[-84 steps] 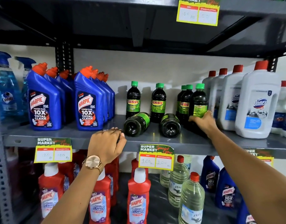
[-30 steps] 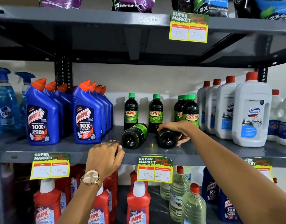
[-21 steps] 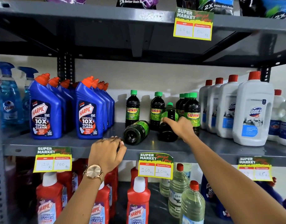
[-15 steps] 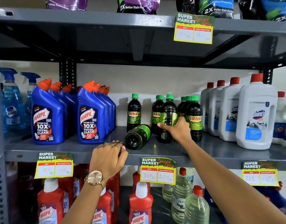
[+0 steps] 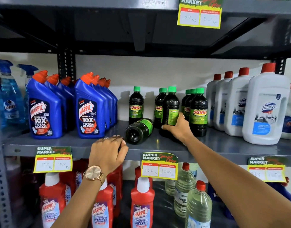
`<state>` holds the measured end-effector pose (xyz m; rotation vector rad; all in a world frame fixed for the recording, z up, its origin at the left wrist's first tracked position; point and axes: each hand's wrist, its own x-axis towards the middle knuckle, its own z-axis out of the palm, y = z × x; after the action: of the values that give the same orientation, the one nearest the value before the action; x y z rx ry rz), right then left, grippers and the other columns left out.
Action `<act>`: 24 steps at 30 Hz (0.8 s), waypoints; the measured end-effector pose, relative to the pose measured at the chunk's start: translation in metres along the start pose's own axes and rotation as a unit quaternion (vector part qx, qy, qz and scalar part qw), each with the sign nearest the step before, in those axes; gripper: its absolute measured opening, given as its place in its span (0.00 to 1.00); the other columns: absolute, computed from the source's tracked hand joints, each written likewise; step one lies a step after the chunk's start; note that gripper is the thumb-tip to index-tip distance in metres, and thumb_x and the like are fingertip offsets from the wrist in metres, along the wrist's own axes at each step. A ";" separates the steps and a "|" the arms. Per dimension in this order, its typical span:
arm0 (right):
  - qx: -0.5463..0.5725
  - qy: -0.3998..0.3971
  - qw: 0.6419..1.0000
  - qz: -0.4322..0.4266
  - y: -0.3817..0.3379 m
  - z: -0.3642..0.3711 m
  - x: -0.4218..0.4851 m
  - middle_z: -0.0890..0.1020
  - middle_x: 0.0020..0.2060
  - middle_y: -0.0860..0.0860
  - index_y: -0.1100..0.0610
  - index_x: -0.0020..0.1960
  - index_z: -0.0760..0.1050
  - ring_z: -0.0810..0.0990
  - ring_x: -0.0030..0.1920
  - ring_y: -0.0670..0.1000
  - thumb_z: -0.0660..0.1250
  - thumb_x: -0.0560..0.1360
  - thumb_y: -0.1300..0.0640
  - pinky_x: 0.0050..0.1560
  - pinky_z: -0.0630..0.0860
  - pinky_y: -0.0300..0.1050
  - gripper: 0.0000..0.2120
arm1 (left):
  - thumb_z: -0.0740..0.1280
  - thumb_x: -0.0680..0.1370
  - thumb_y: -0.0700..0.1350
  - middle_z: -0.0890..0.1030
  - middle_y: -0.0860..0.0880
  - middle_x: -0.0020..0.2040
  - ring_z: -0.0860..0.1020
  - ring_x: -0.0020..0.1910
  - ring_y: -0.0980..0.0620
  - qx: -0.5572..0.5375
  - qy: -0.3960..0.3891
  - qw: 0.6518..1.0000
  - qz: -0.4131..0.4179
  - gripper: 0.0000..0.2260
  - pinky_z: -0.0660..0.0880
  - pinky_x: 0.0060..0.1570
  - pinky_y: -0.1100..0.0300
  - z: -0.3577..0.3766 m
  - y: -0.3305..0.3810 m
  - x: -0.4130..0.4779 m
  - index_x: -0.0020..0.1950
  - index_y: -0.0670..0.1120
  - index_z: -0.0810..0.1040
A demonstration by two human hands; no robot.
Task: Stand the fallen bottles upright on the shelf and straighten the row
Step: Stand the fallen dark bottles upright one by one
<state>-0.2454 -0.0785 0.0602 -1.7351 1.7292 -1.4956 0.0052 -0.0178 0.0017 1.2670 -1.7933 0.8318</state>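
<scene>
Head view: my right hand [image 5: 178,129] wraps the lower body of one dark green-capped bottle [image 5: 170,109], fingers closed around it, holding it upright near the middle of the shelf [image 5: 215,145], its label turned sideways. One fallen bottle [image 5: 139,130] lies on its side just left of it, base toward the front edge, dark liquid filling it. My left hand [image 5: 108,153] curls over the shelf's front edge, gripping it, a watch [image 5: 93,175] on the wrist. Other Sunny bottles [image 5: 198,112] stand behind and to the right, all full of dark liquid. Blue Harpic bottles [image 5: 88,111] stand toward the left end, white Domex jugs [image 5: 266,109] toward the right end. Lower down I see red Harpic bottles [image 5: 141,204] and clear bottles [image 5: 198,204] holding pale liquid.
</scene>
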 end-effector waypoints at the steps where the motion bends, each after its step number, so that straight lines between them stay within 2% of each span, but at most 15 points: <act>1: -0.020 0.005 1.000 -0.010 0.000 0.000 -0.001 0.77 0.59 0.58 0.62 0.66 0.67 0.77 0.60 0.58 0.80 0.62 0.51 0.60 0.75 0.54 0.39 | 0.55 0.72 0.48 0.78 0.51 0.27 0.75 0.25 0.48 0.000 0.000 1.000 0.000 0.15 0.59 0.26 0.63 0.000 0.000 0.000 0.30 0.47 0.75; 3: -0.045 0.016 0.999 -0.012 0.000 0.003 0.001 0.75 0.60 0.60 0.63 0.66 0.67 0.76 0.60 0.59 0.80 0.59 0.45 0.61 0.74 0.55 0.43 | 0.55 0.72 0.48 0.78 0.51 0.27 0.75 0.25 0.48 -0.001 0.000 1.000 0.000 0.15 0.59 0.26 0.63 -0.001 0.001 0.001 0.30 0.47 0.75; 5: -0.030 0.002 1.000 0.008 0.000 0.005 0.002 0.76 0.59 0.60 0.62 0.65 0.69 0.76 0.59 0.59 0.78 0.59 0.43 0.59 0.75 0.53 0.42 | 0.55 0.72 0.48 0.78 0.51 0.27 0.75 0.24 0.48 -0.001 0.002 1.000 -0.001 0.15 0.59 0.26 0.63 -0.001 0.001 0.001 0.29 0.47 0.75; 8: 0.032 -0.039 0.997 0.052 0.002 0.003 0.002 0.80 0.56 0.58 0.62 0.63 0.70 0.78 0.57 0.57 0.72 0.67 0.56 0.47 0.73 0.43 0.27 | 0.55 0.72 0.48 0.78 0.51 0.27 0.75 0.24 0.48 -0.001 0.002 1.000 -0.003 0.15 0.58 0.26 0.63 -0.002 0.002 0.001 0.29 0.47 0.75; 9: 0.032 -0.040 0.997 0.052 0.003 0.002 0.002 0.81 0.55 0.58 0.62 0.62 0.71 0.79 0.58 0.57 0.73 0.66 0.58 0.44 0.73 0.41 0.26 | 0.55 0.72 0.48 0.78 0.51 0.27 0.75 0.24 0.48 0.000 0.001 1.000 -0.003 0.15 0.58 0.26 0.63 -0.002 0.002 0.001 0.29 0.47 0.75; 11: 0.008 -0.029 0.999 0.034 0.005 0.002 0.002 0.81 0.56 0.57 0.61 0.63 0.70 0.79 0.58 0.57 0.78 0.62 0.54 0.51 0.77 0.45 0.33 | 0.55 0.72 0.48 0.78 0.51 0.27 0.75 0.24 0.48 0.004 -0.002 1.000 -0.003 0.15 0.58 0.26 0.63 -0.002 0.002 0.001 0.29 0.47 0.75; 13: -0.027 -0.011 0.999 0.022 0.003 0.004 0.001 0.79 0.58 0.57 0.61 0.64 0.69 0.78 0.60 0.57 0.82 0.56 0.45 0.59 0.76 0.52 0.44 | 0.55 0.72 0.48 0.79 0.51 0.28 0.75 0.25 0.49 0.005 -0.005 1.000 -0.004 0.15 0.59 0.26 0.63 -0.001 0.001 0.000 0.30 0.47 0.76; 15: -0.040 -0.006 0.999 0.020 0.002 0.006 0.000 0.78 0.58 0.56 0.60 0.63 0.70 0.77 0.59 0.57 0.81 0.49 0.39 0.60 0.75 0.52 0.49 | 0.55 0.72 0.48 0.79 0.51 0.28 0.76 0.25 0.49 0.008 -0.002 1.000 -0.004 0.15 0.60 0.27 0.63 -0.001 0.001 0.001 0.30 0.47 0.77; 16: -0.036 -0.009 0.999 0.023 0.001 0.005 0.000 0.79 0.57 0.56 0.60 0.61 0.72 0.78 0.59 0.57 0.80 0.48 0.39 0.59 0.76 0.50 0.47 | 0.55 0.72 0.48 0.79 0.51 0.28 0.76 0.25 0.49 0.009 0.001 1.000 -0.003 0.15 0.60 0.27 0.63 -0.002 0.002 0.001 0.30 0.47 0.77; 17: -0.023 -0.016 0.999 0.035 0.000 0.004 -0.001 0.80 0.55 0.56 0.59 0.58 0.73 0.78 0.58 0.56 0.80 0.52 0.43 0.55 0.76 0.47 0.40 | 0.56 0.72 0.48 0.79 0.51 0.28 0.76 0.25 0.49 0.010 0.004 1.000 -0.002 0.15 0.59 0.27 0.63 -0.002 0.002 0.001 0.30 0.47 0.76; 19: 0.006 -0.032 0.998 0.056 0.001 0.001 -0.001 0.82 0.53 0.57 0.59 0.54 0.73 0.79 0.56 0.57 0.78 0.61 0.55 0.46 0.73 0.41 0.25 | 0.56 0.72 0.48 0.79 0.51 0.27 0.76 0.25 0.49 0.008 0.006 1.000 0.001 0.15 0.59 0.27 0.63 -0.002 0.002 0.001 0.30 0.47 0.76; 20: 0.006 -0.033 0.998 0.055 0.004 0.001 0.001 0.81 0.53 0.57 0.59 0.56 0.74 0.79 0.57 0.57 0.78 0.62 0.58 0.45 0.73 0.41 0.25 | 0.56 0.72 0.48 0.79 0.52 0.28 0.76 0.25 0.49 0.006 0.008 1.000 0.000 0.15 0.60 0.26 0.63 -0.002 0.002 0.000 0.30 0.47 0.77; 22: -0.010 -0.024 0.999 0.036 0.005 0.001 0.001 0.80 0.56 0.57 0.62 0.61 0.72 0.78 0.60 0.58 0.81 0.61 0.54 0.53 0.75 0.45 0.33 | 0.56 0.72 0.48 0.79 0.52 0.28 0.76 0.25 0.49 0.004 0.013 1.000 -0.002 0.15 0.62 0.25 0.63 -0.002 0.002 0.001 0.30 0.47 0.77; 24: -0.042 -0.009 0.999 0.018 0.002 0.004 -0.001 0.78 0.60 0.58 0.62 0.64 0.69 0.77 0.62 0.58 0.82 0.59 0.48 0.59 0.74 0.49 0.41 | 0.56 0.72 0.48 0.79 0.52 0.27 0.76 0.24 0.49 0.002 0.015 1.000 -0.002 0.15 0.60 0.26 0.63 -0.002 0.003 0.002 0.29 0.47 0.76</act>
<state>-0.2438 -0.0801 0.0563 -1.7423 1.8289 -1.4080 0.0025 -0.0159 0.0038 1.2545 -1.7655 0.8492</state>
